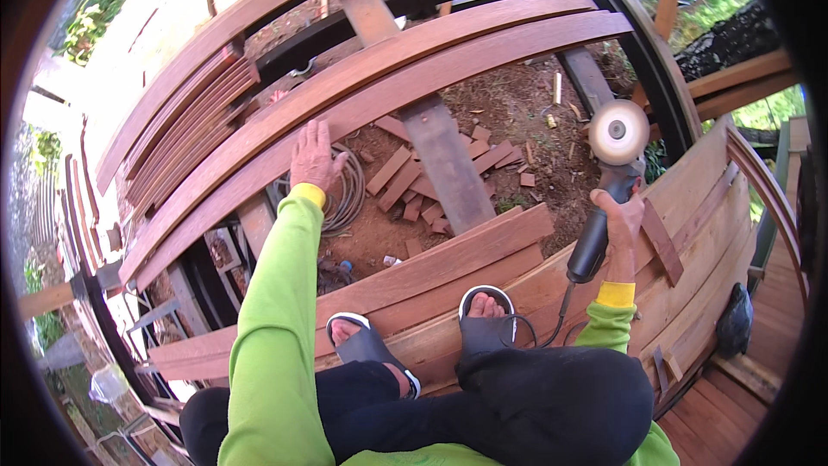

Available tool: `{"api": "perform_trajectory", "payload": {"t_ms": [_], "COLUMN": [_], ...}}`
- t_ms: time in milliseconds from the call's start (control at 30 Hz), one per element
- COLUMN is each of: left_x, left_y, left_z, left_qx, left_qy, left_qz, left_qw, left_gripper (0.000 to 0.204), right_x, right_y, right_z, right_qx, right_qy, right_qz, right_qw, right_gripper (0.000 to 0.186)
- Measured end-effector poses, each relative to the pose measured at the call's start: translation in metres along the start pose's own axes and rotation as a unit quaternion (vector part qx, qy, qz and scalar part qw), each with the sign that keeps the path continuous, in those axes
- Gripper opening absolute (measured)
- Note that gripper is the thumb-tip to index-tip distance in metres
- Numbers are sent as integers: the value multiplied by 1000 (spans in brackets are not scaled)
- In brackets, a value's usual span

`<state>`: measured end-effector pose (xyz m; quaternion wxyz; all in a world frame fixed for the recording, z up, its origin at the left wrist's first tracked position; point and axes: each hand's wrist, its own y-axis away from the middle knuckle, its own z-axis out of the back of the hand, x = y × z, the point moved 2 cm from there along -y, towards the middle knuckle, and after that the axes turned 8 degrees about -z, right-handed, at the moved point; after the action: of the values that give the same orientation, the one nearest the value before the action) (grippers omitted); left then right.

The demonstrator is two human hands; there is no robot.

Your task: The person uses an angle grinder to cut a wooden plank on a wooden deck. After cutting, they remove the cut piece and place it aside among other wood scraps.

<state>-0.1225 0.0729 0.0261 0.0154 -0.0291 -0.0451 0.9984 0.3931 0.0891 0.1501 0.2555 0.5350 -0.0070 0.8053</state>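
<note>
My right hand [623, 217] is wrapped round the dark body of an angle grinder [590, 246]. Its pale round disc [618, 131] points away from me, held up over the gap beyond the boards, and a black cord trails back toward my foot. My left hand [316, 155] lies flat, fingers stretched, on the nearer of two long reddish wooden boards [483, 49]. That board rests across dark metal beams [444, 160]. The second long board [448, 28] lies just beyond it, close alongside.
I squat on planks [431, 298] in sandals. Below the beams are bare soil, a heap of wood offcuts [416, 181] and a coiled hose [347, 198]. Stacked slats [185, 125] lie at the left. A black plastic bag [735, 321] sits at the right, near a tree trunk [724, 47].
</note>
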Motion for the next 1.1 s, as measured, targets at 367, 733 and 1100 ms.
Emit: {"api": "perform_trajectory", "payload": {"t_ms": [367,733,1100], "left_x": [4,-5,-10], "left_y": [-53,16,67], "left_z": [-2,22,-2], "left_qx": [121,201,189], "left_qy": [-115,-93,6], "left_qz": [-5,-90,-82], "left_qw": [986,971,979], "left_gripper": [81,80,87], "right_x": [-9,-9,-23], "right_y": [0,0,-17], "right_z": [12,29,31], "right_qx": [-37,-58,-28], "right_qy": [40,60,29], "right_qz": [-31,-16,-41], "right_qw": [998,996,998], "right_gripper": [45,47,46]}}
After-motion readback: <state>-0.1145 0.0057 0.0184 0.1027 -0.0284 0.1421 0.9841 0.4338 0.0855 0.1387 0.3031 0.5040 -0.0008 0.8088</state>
